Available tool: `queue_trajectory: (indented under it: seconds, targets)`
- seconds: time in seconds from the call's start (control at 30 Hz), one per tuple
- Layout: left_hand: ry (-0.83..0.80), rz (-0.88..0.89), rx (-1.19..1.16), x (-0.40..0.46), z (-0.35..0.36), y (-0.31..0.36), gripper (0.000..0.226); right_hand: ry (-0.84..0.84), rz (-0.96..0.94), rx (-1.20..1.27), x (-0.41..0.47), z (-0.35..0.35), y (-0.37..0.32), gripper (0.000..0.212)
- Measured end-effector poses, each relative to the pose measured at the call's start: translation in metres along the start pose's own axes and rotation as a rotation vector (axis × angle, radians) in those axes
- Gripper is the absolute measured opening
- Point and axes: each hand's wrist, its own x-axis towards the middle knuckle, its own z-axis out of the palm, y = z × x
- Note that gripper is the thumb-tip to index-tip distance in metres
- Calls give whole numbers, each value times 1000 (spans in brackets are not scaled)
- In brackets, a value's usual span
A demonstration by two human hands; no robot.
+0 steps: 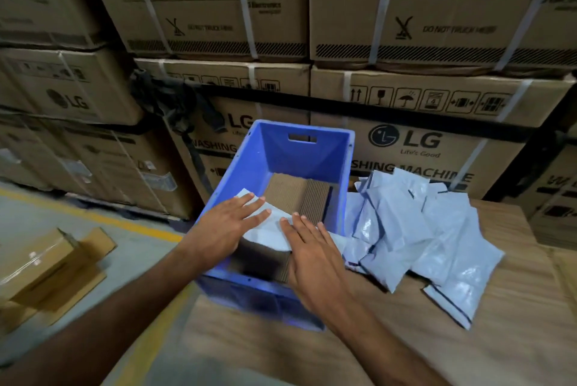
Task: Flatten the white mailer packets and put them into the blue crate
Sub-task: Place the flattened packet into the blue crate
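Both hands, left (225, 225) and right (312, 253), lie flat-fingered, pressing 1 mailer (271, 231) down inside the crate (274, 151). Looks light, floppy, slick; I'd pinch the edges. Pile (418, 229) waits on the worktop (515, 338).

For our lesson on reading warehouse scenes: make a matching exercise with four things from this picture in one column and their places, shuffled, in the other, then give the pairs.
Things
1. blue crate
2. pile of white mailer packets
3. small cardboard box
4. packet under both hands

Places
A. on the floor, far left
B. inside the crate, on brown corrugated card
C. on the wooden surface, right of the crate
D. in front of the stacked LG cartons

Pairs: 1-D, 2-C, 3-A, 4-B
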Motion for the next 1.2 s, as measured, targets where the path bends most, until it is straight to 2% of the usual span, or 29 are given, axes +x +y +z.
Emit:
queue_trajectory:
  seconds: [0.17, 0.27, 0.3, 0.33, 0.4, 0.47, 0.63, 0.73, 0.83, 1.0, 1.2]
  targets:
    - [-123, 168, 24, 8, 3, -28, 76, -151, 108, 78, 5, 14, -29, 72]
    - [-189, 219, 43, 20, 5, -35, 65, -179, 140, 120, 13, 21, -34, 76]
    - [-233, 232, 57, 23, 5, -38, 67, -200, 143, 130, 16, 23, -35, 77]
    - [-243, 251, 68, 27, 8, -41, 72, -223, 145, 133, 19, 25, -35, 77]
    - [-223, 250, 92, 32, 9, -48, 64, -266, 149, 137, 25, 25, -33, 72]
    - [-190, 264, 90, 36, 12, -56, 70, -321, 150, 157, 29, 24, -32, 74]
    - [-188, 363, 160, 57, 4, -61, 50, -418, 160, 194, 38, 33, -38, 81]
    - [-242, 408, 138, 68, 19, -71, 66, -492, 222, 218, 41, 37, -43, 84]
    - [-374, 471, 123, 83, 28, -75, 64, -556, 263, 204, 48, 44, -50, 85]
    - [-692, 526, 235, 106, 55, -80, 62, -691, 403, 254, 66, 67, -72, 94]
    - [-800, 631, 201, 120, 86, -87, 47, -858, 595, 340, 102, 105, -105, 95]
